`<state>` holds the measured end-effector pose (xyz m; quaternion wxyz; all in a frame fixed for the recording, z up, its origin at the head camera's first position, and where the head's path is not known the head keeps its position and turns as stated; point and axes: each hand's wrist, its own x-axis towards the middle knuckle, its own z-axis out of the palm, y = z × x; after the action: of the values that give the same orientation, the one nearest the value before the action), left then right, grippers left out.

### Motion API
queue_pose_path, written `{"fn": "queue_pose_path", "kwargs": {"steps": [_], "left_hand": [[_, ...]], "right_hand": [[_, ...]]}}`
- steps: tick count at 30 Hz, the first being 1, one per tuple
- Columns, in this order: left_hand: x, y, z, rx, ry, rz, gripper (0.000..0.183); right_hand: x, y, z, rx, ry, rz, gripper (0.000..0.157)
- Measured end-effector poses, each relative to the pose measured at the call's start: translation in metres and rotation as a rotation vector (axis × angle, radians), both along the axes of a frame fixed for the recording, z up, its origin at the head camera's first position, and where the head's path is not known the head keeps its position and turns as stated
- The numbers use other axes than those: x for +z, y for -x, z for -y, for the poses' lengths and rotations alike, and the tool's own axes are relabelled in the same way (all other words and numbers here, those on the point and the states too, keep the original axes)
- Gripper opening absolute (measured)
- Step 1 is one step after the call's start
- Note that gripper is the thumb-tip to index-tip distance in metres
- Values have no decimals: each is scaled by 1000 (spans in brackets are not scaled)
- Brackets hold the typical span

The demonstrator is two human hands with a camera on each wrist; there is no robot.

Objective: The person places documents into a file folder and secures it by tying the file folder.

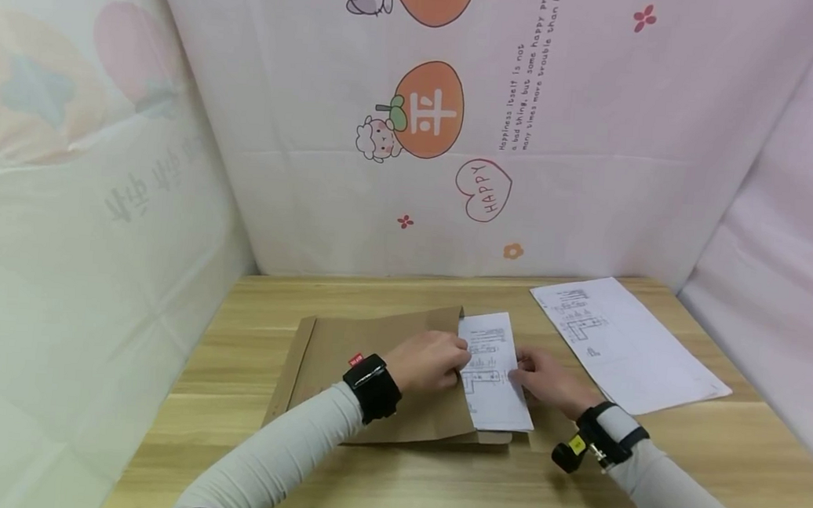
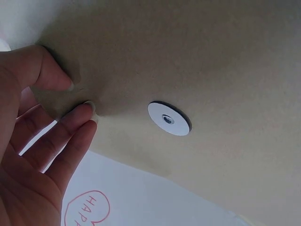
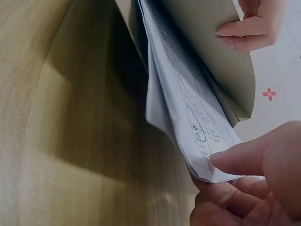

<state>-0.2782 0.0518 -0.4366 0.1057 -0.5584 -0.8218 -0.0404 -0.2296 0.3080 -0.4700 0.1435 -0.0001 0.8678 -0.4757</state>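
A brown kraft paper envelope [image 1: 372, 346] lies on the table with its mouth toward the right. My left hand [image 1: 430, 362] grips the upper panel at that mouth, holding it raised. In the left wrist view, the thumb and fingers [image 2: 77, 120] of this hand lie near a white round button [image 2: 168, 118] on the kraft paper. A stack of printed sheets [image 1: 492, 386] sits partly inside the envelope, its outer end sticking out. My right hand [image 1: 549, 380] pinches the stack's outer edge, thumb [image 3: 240, 157] on the print, fingers underneath.
More printed sheets [image 1: 626, 348] lie at the table's right rear. The wooden table [image 1: 432, 492] meets a printed cloth backdrop [image 1: 558, 209] behind and at both sides. A small red label [image 1: 356, 359] shows on the envelope.
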Motion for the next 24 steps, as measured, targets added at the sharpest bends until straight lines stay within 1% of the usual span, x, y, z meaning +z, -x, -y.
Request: {"fn": "queue_pose_path", "kwargs": {"steps": [7,11,19,22,24], "left_hand": [[2,-1,1,13,9,6,25],[2,-1,1,8,3,5,25],[1,0,-3,-22,-13,-34,24],[2,0,-3,-20,-4,-42,22],[2,-1,-4,-12,10,-41,20]], "right_hand": [[1,2,3,2,16,20,35],[4,2,7,8,26,25,32],[6,4,16,30,32,-6,18],[7,4,19,33,31,-3,14],[7,3,20,47,31,-7,14]]}}
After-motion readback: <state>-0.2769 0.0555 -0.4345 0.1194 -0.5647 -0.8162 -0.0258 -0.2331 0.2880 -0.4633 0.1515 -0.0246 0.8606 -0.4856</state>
